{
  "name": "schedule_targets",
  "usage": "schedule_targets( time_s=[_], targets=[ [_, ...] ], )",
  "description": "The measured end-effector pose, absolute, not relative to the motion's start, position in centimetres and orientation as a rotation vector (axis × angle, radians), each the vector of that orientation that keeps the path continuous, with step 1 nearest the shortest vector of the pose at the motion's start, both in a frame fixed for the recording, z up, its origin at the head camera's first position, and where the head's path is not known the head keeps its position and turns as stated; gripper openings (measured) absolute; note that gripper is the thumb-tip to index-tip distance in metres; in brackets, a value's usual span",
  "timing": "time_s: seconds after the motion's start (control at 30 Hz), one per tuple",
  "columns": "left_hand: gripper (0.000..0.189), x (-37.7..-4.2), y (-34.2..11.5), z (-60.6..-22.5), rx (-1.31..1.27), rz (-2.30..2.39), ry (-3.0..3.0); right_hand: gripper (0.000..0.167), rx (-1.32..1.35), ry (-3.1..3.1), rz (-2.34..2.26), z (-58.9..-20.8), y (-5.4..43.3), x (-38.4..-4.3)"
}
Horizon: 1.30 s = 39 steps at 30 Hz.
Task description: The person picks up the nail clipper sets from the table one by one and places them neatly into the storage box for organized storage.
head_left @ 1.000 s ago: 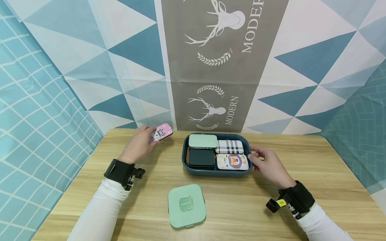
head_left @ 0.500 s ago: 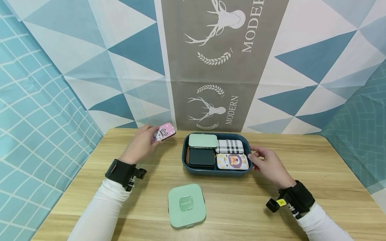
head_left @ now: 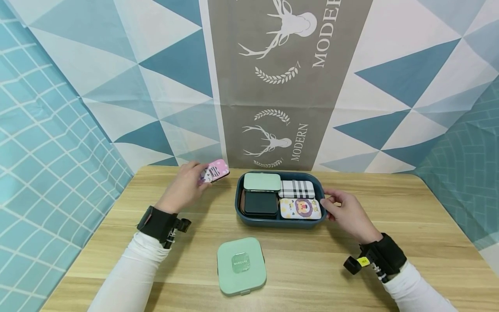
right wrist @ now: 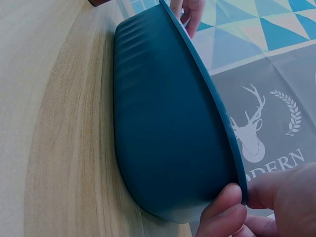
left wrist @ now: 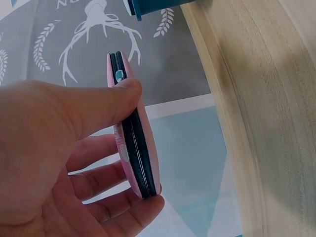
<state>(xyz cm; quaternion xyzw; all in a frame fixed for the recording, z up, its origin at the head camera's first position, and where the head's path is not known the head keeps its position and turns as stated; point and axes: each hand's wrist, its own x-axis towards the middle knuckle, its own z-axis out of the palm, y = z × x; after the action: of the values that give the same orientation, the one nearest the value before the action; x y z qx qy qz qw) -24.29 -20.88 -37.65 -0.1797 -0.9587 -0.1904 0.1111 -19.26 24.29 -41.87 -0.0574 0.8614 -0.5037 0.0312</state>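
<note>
My left hand (head_left: 183, 186) grips a slim pink cartoon-printed case (head_left: 218, 170) above the table's far left part. In the left wrist view the thumb presses one edge of this closed case (left wrist: 142, 153), fingers behind it; a dark seam runs along its side. My right hand (head_left: 347, 214) pinches the right end rim of a dark blue oblong bin (head_left: 261, 223), with the thumb and fingers on either side of the rim. The bin holds a mint case (head_left: 262, 182), a black-and-white plaid case (head_left: 297, 189), a lion-printed case (head_left: 300, 209) and a black case (head_left: 260, 203).
A square mint-green box (head_left: 241, 277) labelled MANICURE lies on the wooden table (head_left: 304, 268), in front of the bin. Patterned cloth (head_left: 269, 86) hangs right behind the table's far edge, with blue-checked cloth on the left side.
My left hand has moved slightly to the right with the pink case, nearer the bin. My right hand and the bin have stayed in place.
</note>
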Motion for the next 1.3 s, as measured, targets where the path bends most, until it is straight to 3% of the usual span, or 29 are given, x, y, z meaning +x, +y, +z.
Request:
schedule_targets(
  time_s=[1.3],
  targets=[
    [0.058,-22.7,-17.8,-36.6,-0.727,-0.566,-2.730,0.048,-0.179,2.663,-1.553,-42.0,24.3,-19.4]
  ],
)
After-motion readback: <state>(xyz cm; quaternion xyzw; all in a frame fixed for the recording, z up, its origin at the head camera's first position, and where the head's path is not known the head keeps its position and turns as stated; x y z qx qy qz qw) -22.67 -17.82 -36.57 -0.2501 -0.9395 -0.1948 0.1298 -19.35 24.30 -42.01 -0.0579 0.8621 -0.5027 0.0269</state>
